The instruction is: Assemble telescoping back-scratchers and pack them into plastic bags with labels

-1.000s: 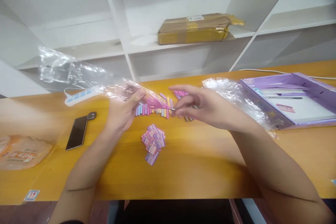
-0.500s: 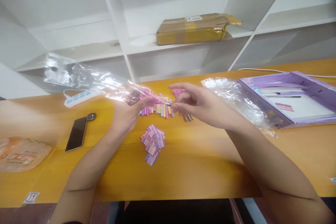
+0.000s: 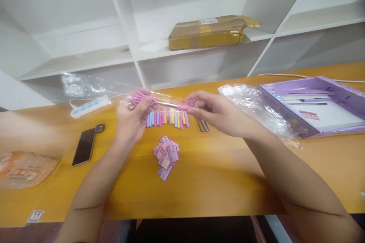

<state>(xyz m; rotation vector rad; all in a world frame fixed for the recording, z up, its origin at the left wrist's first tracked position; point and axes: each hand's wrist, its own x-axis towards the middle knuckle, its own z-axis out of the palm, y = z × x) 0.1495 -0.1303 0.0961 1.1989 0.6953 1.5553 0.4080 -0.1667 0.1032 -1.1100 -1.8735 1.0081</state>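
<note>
My left hand [image 3: 132,115] is closed around a pink item and a clear plastic bag [image 3: 76,84], which stretches out to the left. A pen-like piece [image 3: 168,104] with a silver middle and a pink end spans the space between both hands. My right hand [image 3: 212,112] pinches its pink end. Below the hands, a row of pink, blue, yellow and purple sticks [image 3: 162,117] lies on the table. Some silver metal pieces [image 3: 204,125] lie just under my right hand. A pile of small printed cards [image 3: 167,155] sits nearer to me.
On the left are a phone [image 3: 84,146], a power strip [image 3: 90,106] and an orange package [image 3: 25,169]. Clear plastic bags [image 3: 251,102] and a purple box [image 3: 308,127] are on the right. A taped carton [image 3: 208,34] rests on the shelf behind.
My left hand has moved slightly left, and the bag's far end has dropped. More of the pen-like piece, with its silver part and pink end, now shows between my hands.
</note>
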